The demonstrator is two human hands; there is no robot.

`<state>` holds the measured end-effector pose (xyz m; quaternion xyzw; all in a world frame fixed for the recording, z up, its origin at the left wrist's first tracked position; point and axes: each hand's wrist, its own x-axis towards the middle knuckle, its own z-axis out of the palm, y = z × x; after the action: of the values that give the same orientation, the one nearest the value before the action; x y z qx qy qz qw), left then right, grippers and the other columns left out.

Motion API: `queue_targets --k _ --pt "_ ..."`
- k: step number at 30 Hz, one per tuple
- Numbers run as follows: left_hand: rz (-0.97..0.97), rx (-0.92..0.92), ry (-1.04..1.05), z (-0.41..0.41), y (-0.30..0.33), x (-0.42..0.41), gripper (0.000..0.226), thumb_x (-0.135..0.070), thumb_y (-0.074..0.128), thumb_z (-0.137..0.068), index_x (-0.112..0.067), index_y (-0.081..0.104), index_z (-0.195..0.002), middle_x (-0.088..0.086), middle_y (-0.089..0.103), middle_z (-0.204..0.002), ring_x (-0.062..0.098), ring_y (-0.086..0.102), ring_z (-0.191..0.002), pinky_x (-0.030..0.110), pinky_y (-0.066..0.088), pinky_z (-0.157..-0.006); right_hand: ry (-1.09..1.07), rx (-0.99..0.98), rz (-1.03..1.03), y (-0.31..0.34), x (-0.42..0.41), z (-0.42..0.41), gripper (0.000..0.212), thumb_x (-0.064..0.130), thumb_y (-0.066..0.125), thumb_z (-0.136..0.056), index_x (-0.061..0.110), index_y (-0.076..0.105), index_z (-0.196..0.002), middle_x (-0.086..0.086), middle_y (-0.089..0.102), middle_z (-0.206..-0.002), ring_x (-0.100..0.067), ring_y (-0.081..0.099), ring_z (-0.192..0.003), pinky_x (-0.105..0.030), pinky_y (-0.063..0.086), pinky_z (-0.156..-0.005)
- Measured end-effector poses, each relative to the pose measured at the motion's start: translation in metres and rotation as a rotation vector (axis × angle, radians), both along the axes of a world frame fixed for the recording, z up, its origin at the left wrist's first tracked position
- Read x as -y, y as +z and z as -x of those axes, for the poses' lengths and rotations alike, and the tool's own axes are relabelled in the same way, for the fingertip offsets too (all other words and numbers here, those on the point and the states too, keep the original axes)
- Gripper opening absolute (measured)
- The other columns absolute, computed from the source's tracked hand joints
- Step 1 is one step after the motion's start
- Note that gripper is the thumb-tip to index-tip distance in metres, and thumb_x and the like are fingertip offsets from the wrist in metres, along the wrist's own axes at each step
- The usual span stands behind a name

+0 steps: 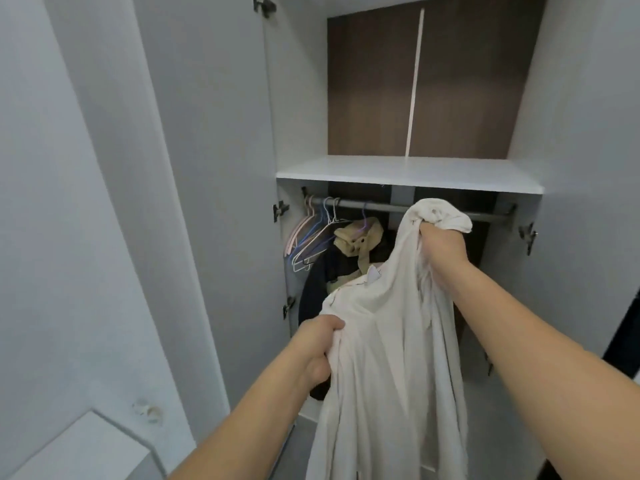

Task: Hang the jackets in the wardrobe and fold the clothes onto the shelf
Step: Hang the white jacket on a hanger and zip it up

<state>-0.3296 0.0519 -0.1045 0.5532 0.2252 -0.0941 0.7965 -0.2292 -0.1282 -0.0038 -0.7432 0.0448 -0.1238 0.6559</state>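
A white garment [384, 358] hangs in front of the open wardrobe, held up by both hands. My right hand [441, 244] grips a bunched upper part of it just below the hanging rail [381, 206]. My left hand [320, 344] grips its left edge lower down. Behind the garment, a beige jacket [358, 242] and a dark jacket [313, 292] hang from the rail. Several bare wire hangers [311, 237] hang at the rail's left end. The white shelf [408, 174] above the rail has nothing on it.
The wardrobe's left door [207, 168] stands open, and its right door [581, 168] is open too. A white box-like top [86, 448] sits at the lower left by the wall. The wardrobe's back panel [374, 81] is dark brown.
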Motion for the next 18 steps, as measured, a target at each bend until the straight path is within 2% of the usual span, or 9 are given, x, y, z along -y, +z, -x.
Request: queue_targets --k 4,6,8,10,12,13,14,16,18 --pt "-0.203 -0.050 -0.178 -0.065 -0.020 0.010 0.022 -0.007 0.051 -0.093 -0.004 0.061 -0.113 0.016 0.069 -0.110 0.034 0.065 -0.103 0.050 0.052 -0.095 -0.102 0.079 -0.064 0.008 0.008 -0.046 0.007 0.012 0.045 -0.095 0.015 0.046 -0.089 -0.003 0.047 -0.081 -0.016 0.046 -0.073 -0.033 0.038 -0.075" --pt "-0.340 -0.056 -0.346 -0.096 -0.027 0.009 0.027 -0.014 0.052 -0.095 -0.007 0.059 -0.120 0.011 0.067 -0.112 0.029 0.064 -0.104 0.042 0.054 -0.091 -0.125 0.106 -0.125 0.012 0.009 -0.071 0.008 0.004 0.040 -0.095 0.004 0.049 -0.094 -0.003 0.043 -0.080 -0.020 0.045 -0.077 -0.031 0.037 -0.072" --pt "-0.565 -0.046 -0.588 -0.130 -0.031 0.003 0.034 -0.023 0.052 -0.094 -0.009 0.059 -0.124 0.008 0.067 -0.114 0.024 0.064 -0.103 0.037 0.054 -0.087 -0.114 0.084 -0.169 0.013 0.007 -0.090 0.016 0.007 0.041 -0.098 0.006 0.052 -0.109 -0.001 0.048 -0.081 -0.020 0.049 -0.083 -0.028 0.040 -0.071" --pt "-0.864 -0.007 -0.760 -0.174 -0.035 -0.010 0.033 -0.027 0.053 -0.090 -0.008 0.064 -0.115 0.011 0.068 -0.113 0.021 0.063 -0.094 0.034 0.051 -0.081 -0.093 0.077 -0.163 0.010 -0.004 -0.106 0.022 0.009 0.043 -0.097 0.010 0.055 -0.115 -0.004 0.052 -0.086 -0.021 0.052 -0.084 -0.032 0.042 -0.076" --pt "-1.131 0.076 -0.751 -0.225 -0.030 -0.027 0.024 -0.022 0.054 -0.088 -0.006 0.065 -0.101 0.012 0.066 -0.098 0.022 0.059 -0.086 0.033 0.048 -0.074 -0.083 0.075 -0.143 0.003 -0.018 -0.128 0.021 0.009 0.043 -0.095 0.003 0.055 -0.112 -0.009 0.052 -0.090 -0.022 0.052 -0.082 -0.034 0.042 -0.075" --pt "-1.213 0.118 -0.703 -0.252 -0.025 -0.037 0.021 -0.019 0.052 -0.089 -0.006 0.065 -0.099 0.010 0.063 -0.094 0.022 0.058 -0.085 0.032 0.046 -0.071 -0.078 0.054 -0.134 -0.001 -0.026 -0.141 0.016 0.009 0.043 -0.095 0.004 0.055 -0.104 -0.010 0.051 -0.087 -0.021 0.050 -0.078 -0.033 0.040 -0.072" --pt "-1.269 0.157 -0.651 -0.278 -0.021 -0.049 0.022 -0.017 0.051 -0.090 -0.005 0.065 -0.102 0.009 0.062 -0.095 0.022 0.060 -0.088 0.031 0.045 -0.070 -0.071 0.027 -0.132 -0.006 -0.036 -0.154 0.011 0.010 0.042 -0.097 0.008 0.052 -0.093 -0.009 0.049 -0.082 -0.021 0.048 -0.073 -0.031 0.039 -0.068" --pt "-1.341 0.199 -0.569 -0.329 -0.014 -0.072 0.027 -0.021 0.048 -0.095 -0.004 0.064 -0.109 0.012 0.063 -0.106 0.025 0.061 -0.096 0.030 0.043 -0.071 -0.073 -0.038 -0.131 -0.018 -0.051 -0.181 0.021 0.014 0.042 -0.101 0.014 0.044 -0.080 -0.005 0.044 -0.075 -0.019 0.045 -0.069 -0.027 0.036 -0.062" --pt "-1.377 0.187 -0.501 -0.380 -0.015 -0.095 0.028 -0.021 0.048 -0.097 -0.003 0.062 -0.113 0.012 0.062 -0.109 0.026 0.060 -0.099 0.031 0.046 -0.076 -0.102 -0.055 -0.131 -0.027 -0.062 -0.203 0.015 0.018 0.046 -0.102 0.017 0.050 -0.087 -0.003 0.048 -0.079 -0.019 0.049 -0.076 -0.027 0.041 -0.067"
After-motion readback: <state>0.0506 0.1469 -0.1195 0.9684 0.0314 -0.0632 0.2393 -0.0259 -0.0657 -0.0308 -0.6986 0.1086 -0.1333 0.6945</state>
